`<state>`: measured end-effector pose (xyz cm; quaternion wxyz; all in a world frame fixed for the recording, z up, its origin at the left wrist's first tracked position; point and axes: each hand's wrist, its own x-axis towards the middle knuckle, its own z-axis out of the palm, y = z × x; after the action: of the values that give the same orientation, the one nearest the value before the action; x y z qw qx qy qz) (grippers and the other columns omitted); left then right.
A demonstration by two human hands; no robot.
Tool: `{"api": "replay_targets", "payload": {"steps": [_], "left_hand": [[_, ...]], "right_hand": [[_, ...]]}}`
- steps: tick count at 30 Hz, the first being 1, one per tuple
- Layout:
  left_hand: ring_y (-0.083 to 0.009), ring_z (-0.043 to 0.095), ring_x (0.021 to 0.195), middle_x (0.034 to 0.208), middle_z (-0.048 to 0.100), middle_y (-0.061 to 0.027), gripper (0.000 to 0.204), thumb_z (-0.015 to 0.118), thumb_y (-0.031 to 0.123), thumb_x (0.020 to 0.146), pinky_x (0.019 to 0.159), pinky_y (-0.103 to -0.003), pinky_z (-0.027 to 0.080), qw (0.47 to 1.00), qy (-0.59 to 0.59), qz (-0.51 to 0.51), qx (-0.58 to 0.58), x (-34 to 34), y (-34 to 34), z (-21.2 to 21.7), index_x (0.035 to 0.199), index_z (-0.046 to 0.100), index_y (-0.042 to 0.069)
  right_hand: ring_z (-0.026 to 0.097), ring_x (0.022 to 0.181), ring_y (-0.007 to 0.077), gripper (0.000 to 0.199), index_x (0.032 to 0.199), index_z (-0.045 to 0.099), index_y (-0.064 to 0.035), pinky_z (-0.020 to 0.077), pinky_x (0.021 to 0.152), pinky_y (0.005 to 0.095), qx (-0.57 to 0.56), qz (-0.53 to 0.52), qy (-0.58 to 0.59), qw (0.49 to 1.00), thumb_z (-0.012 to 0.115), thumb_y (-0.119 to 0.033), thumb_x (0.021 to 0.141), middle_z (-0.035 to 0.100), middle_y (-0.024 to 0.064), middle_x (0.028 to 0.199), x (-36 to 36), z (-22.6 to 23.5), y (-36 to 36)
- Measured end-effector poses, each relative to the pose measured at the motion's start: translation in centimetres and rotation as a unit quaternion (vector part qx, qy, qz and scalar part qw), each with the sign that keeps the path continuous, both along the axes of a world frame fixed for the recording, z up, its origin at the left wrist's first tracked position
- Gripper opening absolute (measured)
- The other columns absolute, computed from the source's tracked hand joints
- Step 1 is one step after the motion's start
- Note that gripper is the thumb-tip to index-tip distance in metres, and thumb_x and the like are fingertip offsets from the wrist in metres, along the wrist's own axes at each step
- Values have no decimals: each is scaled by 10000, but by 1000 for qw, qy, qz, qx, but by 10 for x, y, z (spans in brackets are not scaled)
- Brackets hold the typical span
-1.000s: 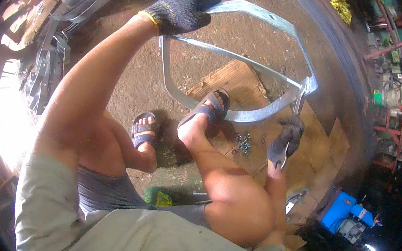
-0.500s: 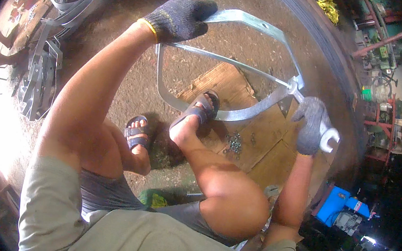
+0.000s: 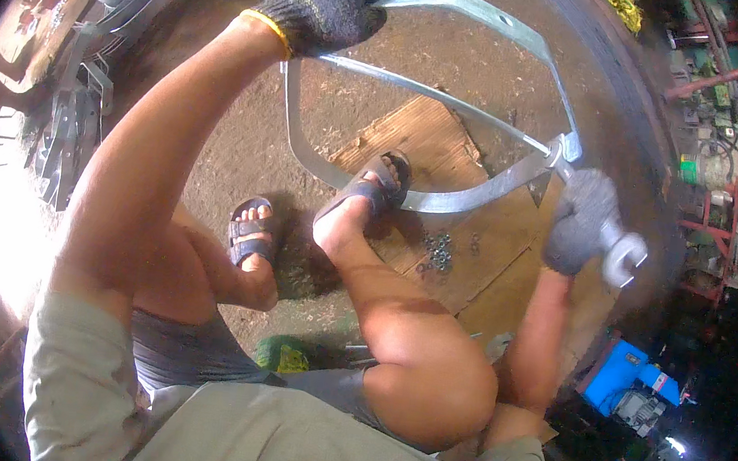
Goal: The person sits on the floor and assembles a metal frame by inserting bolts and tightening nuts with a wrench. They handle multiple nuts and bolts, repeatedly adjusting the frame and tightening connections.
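Observation:
My left hand [image 3: 334, 6], in a dark knit glove, grips the top left corner of a bent galvanised metal strap frame [image 3: 490, 23]. My right hand [image 3: 579, 221], also gloved, holds a silver open-ended wrench [image 3: 620, 255] set against the bolted joint [image 3: 564, 152] at the frame's right corner. A thin rod [image 3: 437, 100] crosses the frame between the two corners. My right sandalled foot [image 3: 371, 196] presses on the frame's lower strap, which rests on a wooden board [image 3: 476, 242].
Several loose nuts [image 3: 439, 251] lie on the board by my foot. A stack of similar metal frames [image 3: 91, 48] lies at the left. My left foot [image 3: 247, 234] stands on the dirt floor. A blue machine [image 3: 636, 389] and shelves of clutter stand at the right.
My right hand rose from beside my knee up to the frame's right corner with the wrench. My left hand kept its grip on the top corner.

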<state>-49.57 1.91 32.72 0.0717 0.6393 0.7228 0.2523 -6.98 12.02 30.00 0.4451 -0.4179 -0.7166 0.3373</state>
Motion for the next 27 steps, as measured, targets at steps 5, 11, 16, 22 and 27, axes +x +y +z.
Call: {"api": "replay_targets", "payload": {"steps": [5,11,16,22,27], "left_hand": [[-424,623,1161,1226,667,-250,519,670,185,843,1007,-459,505,1000,-10,-8,-22,14,9,14,1326,602,8],[-294,677,1143,1215,716,-175,566,747,261,858,1026,-393,485,992,-110,-59,-7,4,-3,16,1350,597,23],[-192,654,1034,1158,738,-122,605,827,409,836,979,-358,485,942,-298,-151,-18,7,12,19,1261,671,8],[-200,662,1055,1148,748,-109,641,828,471,820,996,-367,482,930,-323,-171,-31,-1,15,16,1252,693,16],[-213,666,1088,1175,743,-120,641,824,474,822,1020,-374,475,924,-337,-176,-31,4,18,15,1262,693,26]], "right_hand": [[514,786,114,287,853,590,-70,428,701,262,-11,-7,-3,1000,496,-267,1040,582,25,892,52,-93,-14],[574,817,165,176,907,622,-54,489,746,311,-133,207,81,966,538,-180,998,617,50,930,-9,16,-56],[632,810,237,145,997,690,-26,525,728,367,-34,413,-116,903,604,-113,917,660,87,905,-47,58,-93],[678,968,330,222,897,741,-139,540,858,443,8,402,-65,913,759,-112,678,697,137,970,-166,23,-138],[681,911,288,208,957,703,-98,548,784,386,-91,315,-89,941,729,-143,756,704,122,956,-204,2,-139]]}}
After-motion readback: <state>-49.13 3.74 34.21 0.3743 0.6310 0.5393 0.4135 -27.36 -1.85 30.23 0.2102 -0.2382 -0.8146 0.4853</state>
